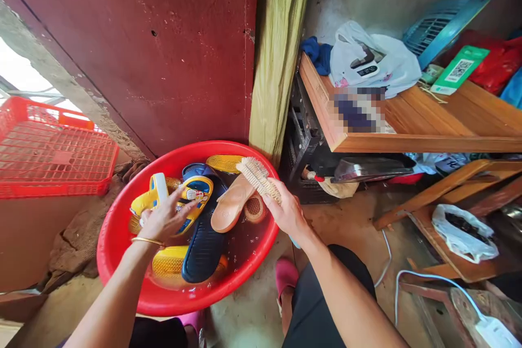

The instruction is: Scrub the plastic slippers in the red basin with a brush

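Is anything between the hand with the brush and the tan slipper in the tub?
Nothing visible. The right hand holds the wooden scrubbing brush just above the tan rubber slipper in the round red plastic basin, with only open air between them.

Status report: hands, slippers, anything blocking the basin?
Left hand on the yellow slipper in the red basin. Right hand grips the brush over it. Nothing blocking.

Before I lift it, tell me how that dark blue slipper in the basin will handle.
The dark blue slipper lies in water in the red basin, so it is probably slippery and dripping. It looks like moulded foam, so likely light and somewhat bendy.
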Tool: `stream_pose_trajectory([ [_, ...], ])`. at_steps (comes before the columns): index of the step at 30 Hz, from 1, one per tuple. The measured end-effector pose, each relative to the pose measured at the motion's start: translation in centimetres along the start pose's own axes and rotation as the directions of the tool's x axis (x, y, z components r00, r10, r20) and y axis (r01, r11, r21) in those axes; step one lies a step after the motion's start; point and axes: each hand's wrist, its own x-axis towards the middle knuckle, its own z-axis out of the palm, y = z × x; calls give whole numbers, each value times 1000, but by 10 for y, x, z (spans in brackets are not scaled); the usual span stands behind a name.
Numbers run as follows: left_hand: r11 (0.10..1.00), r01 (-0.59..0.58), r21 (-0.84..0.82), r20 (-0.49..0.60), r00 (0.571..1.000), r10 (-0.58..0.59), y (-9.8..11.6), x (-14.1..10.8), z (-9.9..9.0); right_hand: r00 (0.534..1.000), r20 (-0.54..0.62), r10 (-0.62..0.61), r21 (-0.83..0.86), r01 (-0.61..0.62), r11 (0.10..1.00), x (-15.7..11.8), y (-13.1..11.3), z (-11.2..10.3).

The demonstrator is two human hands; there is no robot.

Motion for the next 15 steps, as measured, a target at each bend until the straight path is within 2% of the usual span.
stream_pose_trajectory([
  [2,999,1,52,55,999,-4,-7,-4,14,1000,-21,19,40,-19,999,2,2,-1],
  [4,997,-14,78,132,991,4,-22,-1,22,998,-28,49,85,-46,995,4,7,-4],
  [6,991,-71,111,230,972,44,-41,3,24,996,-20,86,121,-83,989,5,12,-7],
  [9,946,-163,280,384,922,46,-61,5,23,992,-12,128,151,-125,981,6,19,-13],
  [12,865,-217,453,458,889,-16,-61,-1,28,991,-23,130,164,-125,979,8,22,-15],
  [15,765,-241,597,467,880,-87,-48,-3,38,993,-42,107,169,-99,981,11,20,-15],
])
